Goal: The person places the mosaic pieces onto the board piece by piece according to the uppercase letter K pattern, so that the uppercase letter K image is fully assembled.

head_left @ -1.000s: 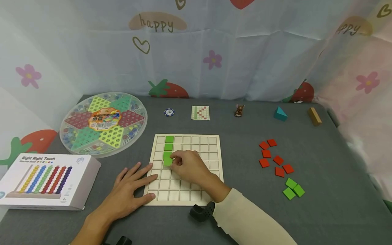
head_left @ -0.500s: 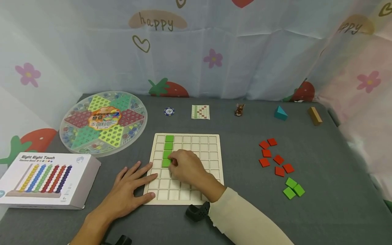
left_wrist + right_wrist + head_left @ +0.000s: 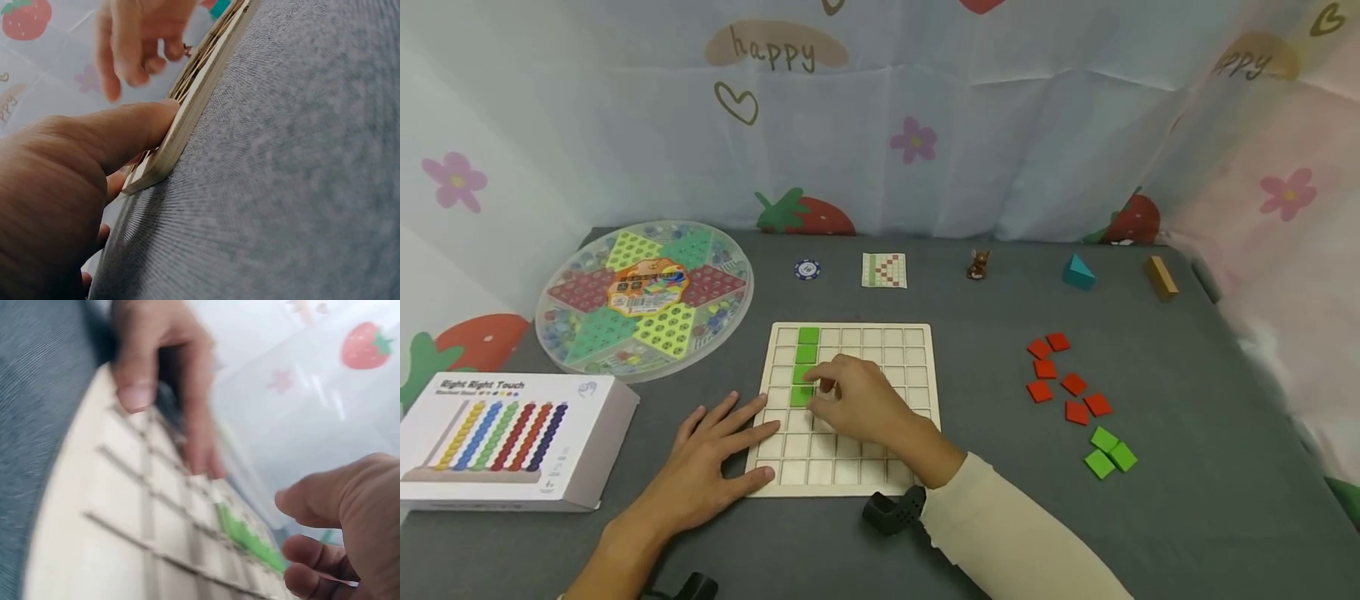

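Observation:
A light wooden grid board (image 3: 842, 491) lies flat on the dark cloth. Several green square tiles (image 3: 805, 354) fill cells one below another in its second column, at the far end. Over the lowest of these tiles hovers my right hand (image 3: 868, 404), thumb and forefinger parted with nothing between them, as the right wrist view also shows. My left hand (image 3: 711, 454) has its fingers spread, with the fingertips on the board's left edge. In the left wrist view its thumb (image 3: 140, 125) rests along the board's edge.
Loose red tiles (image 3: 1074, 383) and green tiles (image 3: 1104, 439) lie right of the board. A white box (image 3: 512, 442) and a round Chinese checkers set (image 3: 647, 300) stand left. Behind are a poker chip (image 3: 807, 269), pattern card (image 3: 884, 271), mouse figurine (image 3: 978, 265), blue prism (image 3: 1078, 273) and wooden block (image 3: 1161, 279).
The green tile my right fingers pinched now lies in its cell, below the others. Those fingers have parted. My left hand keeps its place; the whole head view has shifted slightly.

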